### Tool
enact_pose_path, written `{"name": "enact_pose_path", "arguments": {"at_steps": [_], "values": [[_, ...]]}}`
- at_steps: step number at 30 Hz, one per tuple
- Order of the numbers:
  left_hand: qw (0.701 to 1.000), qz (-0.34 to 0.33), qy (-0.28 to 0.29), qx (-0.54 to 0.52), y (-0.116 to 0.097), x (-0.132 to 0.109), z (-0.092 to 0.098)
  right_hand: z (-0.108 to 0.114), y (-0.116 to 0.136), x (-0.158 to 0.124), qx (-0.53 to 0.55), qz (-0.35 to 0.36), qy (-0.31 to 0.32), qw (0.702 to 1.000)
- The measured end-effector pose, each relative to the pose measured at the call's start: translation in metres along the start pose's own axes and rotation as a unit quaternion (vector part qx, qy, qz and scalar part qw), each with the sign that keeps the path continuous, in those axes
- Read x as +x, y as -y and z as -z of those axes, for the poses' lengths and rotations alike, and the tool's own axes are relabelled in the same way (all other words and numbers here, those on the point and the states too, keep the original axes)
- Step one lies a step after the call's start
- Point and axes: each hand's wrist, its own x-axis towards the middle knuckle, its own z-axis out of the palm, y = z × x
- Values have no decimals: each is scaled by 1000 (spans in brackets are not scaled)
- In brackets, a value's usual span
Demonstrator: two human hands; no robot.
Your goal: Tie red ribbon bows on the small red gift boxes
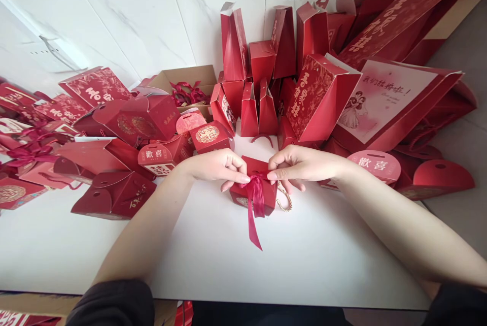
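A small red gift box (254, 199) sits on the white table (304, 260) in front of me, with a gold cord handle at its right side. A dark red ribbon (255, 209) is wound over its top, one tail hanging down toward me. My left hand (218, 166) pinches the ribbon at the left of the box top. My right hand (299, 163) pinches it from the right. Both hands have their fingers closed on the ribbon, meeting over the box.
Many red gift boxes and bags are heaped along the wall, left (114, 138) and behind (262, 77). A large flat red bag with a couple's picture (384, 100) lies at the right. A brown carton with ribbons (188, 87) stands at the back.
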Motion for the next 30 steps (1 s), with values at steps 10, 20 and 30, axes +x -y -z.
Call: {"name": "enact_pose_path", "arguments": {"at_steps": [10,20,30], "values": [[993,-10,-115,38,6,6,-1,6,-8,3,3,-8,-31,999],[993,-1,-113,19,14,10,2,6,-12,6,45,-43,-51,997],[989,5,-140,55,12,8,0,7,-9,7,77,-58,-64,993]]}}
